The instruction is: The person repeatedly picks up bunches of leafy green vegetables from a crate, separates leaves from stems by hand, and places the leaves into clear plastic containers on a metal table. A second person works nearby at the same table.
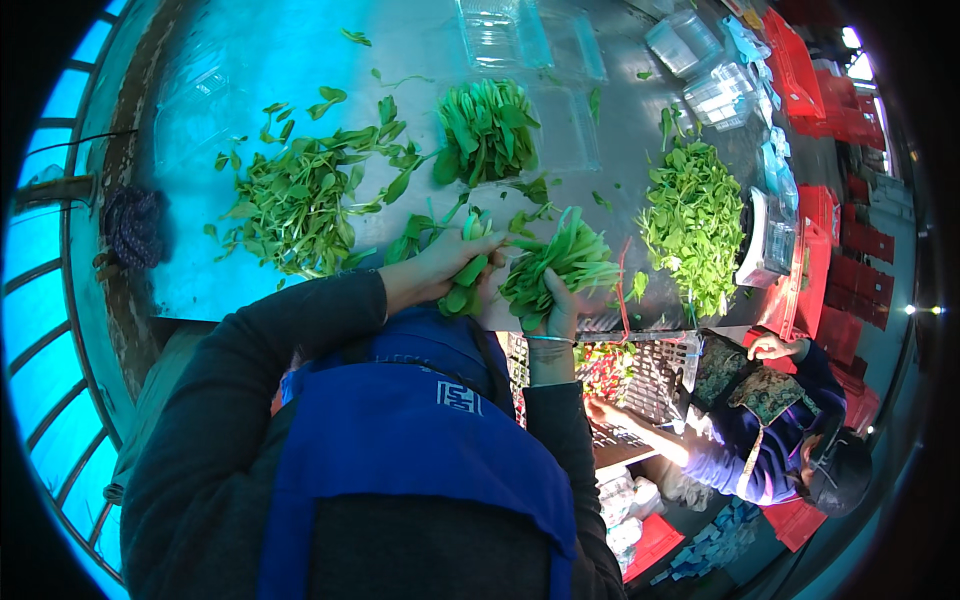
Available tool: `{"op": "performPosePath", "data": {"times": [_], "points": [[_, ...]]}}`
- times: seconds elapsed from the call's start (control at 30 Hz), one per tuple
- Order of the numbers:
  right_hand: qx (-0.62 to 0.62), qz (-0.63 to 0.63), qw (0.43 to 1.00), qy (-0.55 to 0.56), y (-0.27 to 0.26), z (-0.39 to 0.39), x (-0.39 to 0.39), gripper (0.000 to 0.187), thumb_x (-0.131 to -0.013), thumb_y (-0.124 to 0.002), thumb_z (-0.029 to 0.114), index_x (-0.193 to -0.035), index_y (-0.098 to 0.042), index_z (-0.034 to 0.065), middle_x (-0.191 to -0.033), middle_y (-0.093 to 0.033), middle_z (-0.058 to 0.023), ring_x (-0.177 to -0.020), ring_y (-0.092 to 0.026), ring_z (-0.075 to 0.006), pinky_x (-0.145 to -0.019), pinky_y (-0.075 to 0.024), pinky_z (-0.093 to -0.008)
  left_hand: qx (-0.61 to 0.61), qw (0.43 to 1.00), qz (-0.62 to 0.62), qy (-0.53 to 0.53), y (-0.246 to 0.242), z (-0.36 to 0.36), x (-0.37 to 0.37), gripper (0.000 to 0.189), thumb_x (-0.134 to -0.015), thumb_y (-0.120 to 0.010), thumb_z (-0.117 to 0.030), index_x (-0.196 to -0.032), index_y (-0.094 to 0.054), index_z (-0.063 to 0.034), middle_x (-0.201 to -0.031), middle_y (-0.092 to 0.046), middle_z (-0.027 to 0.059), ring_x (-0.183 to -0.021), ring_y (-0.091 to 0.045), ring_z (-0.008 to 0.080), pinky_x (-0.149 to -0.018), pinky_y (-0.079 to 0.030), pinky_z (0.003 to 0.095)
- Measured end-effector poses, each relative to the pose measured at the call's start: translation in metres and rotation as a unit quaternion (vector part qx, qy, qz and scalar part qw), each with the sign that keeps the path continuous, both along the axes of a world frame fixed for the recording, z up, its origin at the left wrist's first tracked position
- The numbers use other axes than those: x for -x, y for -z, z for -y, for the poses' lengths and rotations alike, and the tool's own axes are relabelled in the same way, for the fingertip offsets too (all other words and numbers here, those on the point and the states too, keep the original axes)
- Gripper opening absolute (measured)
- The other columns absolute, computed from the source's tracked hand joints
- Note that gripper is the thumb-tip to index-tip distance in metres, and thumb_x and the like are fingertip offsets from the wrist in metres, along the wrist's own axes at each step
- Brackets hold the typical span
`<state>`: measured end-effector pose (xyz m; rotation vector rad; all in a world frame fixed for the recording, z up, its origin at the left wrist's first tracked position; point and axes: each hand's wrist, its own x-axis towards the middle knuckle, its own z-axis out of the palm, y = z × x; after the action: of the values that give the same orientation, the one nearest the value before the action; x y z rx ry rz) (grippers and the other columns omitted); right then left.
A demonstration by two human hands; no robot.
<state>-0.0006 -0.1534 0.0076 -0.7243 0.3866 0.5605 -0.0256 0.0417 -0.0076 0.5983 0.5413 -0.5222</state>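
My left hand (442,266) grips a few leafy green stems near the front edge of the metal table (420,22). Beside it, my right hand (559,304) is closed around a bunch of leafy greens (570,251), its pale stems pointing up and right. Just beyond my hands, a clear plastic container packed with upright greens (487,131) stands on the table. To the left lies a loose heap of greens (300,199), with scattered leaves around it. A denser pile of greens (694,217) is on the right side.
Clear plastic containers (499,34) lie at the table's far side, more (682,41) at the far right. A white device (757,244) stands by the right edge, with red crates (814,262) beyond. A bundled dark cloth (133,227) lies left. A co-worker (780,420) reaches towards a crate at lower right.
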Motion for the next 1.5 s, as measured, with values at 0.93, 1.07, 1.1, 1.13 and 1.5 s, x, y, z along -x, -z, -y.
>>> {"op": "performPosePath", "data": {"times": [0.93, 1.07, 1.1, 1.13, 1.5], "points": [[0.134, 0.054, 0.988, -0.058, -0.016, -0.008, 0.001, 0.050, -0.086, -0.065, 0.000, -0.133, -0.046, 0.0005, -0.121, -0.061, -0.0139, -0.106, -0.064, -0.0253, -0.091, -0.0543, -0.0381, -0.102, 0.982, 0.160, 0.015, -0.014, -0.009, -0.023, 0.024, -0.086, -0.069, -0.006, -0.109, -0.063, -0.0039, -0.099, -0.066, 0.0060, -0.084, -0.063, 0.0142, -0.075, -0.053, 0.0292], [0.213, 0.015, 0.973, -0.088, -0.001, -0.013, 0.007, 0.045, -0.084, -0.066, -0.003, -0.127, -0.053, 0.0035, -0.112, -0.064, -0.0096, -0.096, -0.066, -0.0216, -0.083, -0.0567, -0.0354, -0.130, 0.987, 0.091, -0.005, -0.001, 0.003, -0.014, 0.025, -0.086, -0.070, -0.006, -0.110, -0.064, -0.0037, -0.097, -0.067, 0.0064, -0.084, -0.064, 0.0151, -0.076, -0.054, 0.0304], [0.244, -0.043, 0.967, -0.064, 0.005, -0.018, 0.011, 0.041, -0.085, -0.065, -0.003, -0.124, -0.056, 0.0024, -0.110, -0.066, -0.0104, -0.095, -0.067, -0.0228, -0.082, -0.0570, -0.0360, -0.088, 0.994, 0.068, -0.022, 0.002, 0.007, -0.008, 0.025, -0.085, -0.070, -0.006, -0.110, -0.064, -0.0034, -0.098, -0.067, 0.0067, -0.085, -0.064, 0.0157, -0.077, -0.054, 0.0311], [0.210, -0.023, 0.976, -0.060, 0.007, -0.019, 0.013, 0.041, -0.085, -0.065, -0.002, -0.124, -0.055, 0.0021, -0.111, -0.065, -0.0107, -0.095, -0.067, -0.0232, -0.082, -0.0570, -0.0361, -0.064, 0.997, 0.023, -0.028, 0.005, 0.011, -0.002, 0.025, -0.085, -0.070, -0.005, -0.109, -0.064, -0.0031, -0.099, -0.067, 0.0071, -0.086, -0.065, 0.0163, -0.078, -0.054, 0.0317], [0.136, 0.032, 0.988, -0.062, -0.014, -0.016, 0.015, 0.054, -0.083, -0.068, -0.004, -0.132, -0.047, 0.0033, -0.121, -0.060, -0.0113, -0.109, -0.062, -0.0244, -0.093, -0.0535, -0.0388, -0.082, 0.994, 0.076, -0.008, -0.010, 0.001, -0.014, 0.028, -0.087, -0.069, -0.010, -0.113, -0.060, -0.0045, -0.101, -0.064, 0.0051, -0.092, -0.063, 0.0161, -0.082, -0.052, 0.0313]]}}
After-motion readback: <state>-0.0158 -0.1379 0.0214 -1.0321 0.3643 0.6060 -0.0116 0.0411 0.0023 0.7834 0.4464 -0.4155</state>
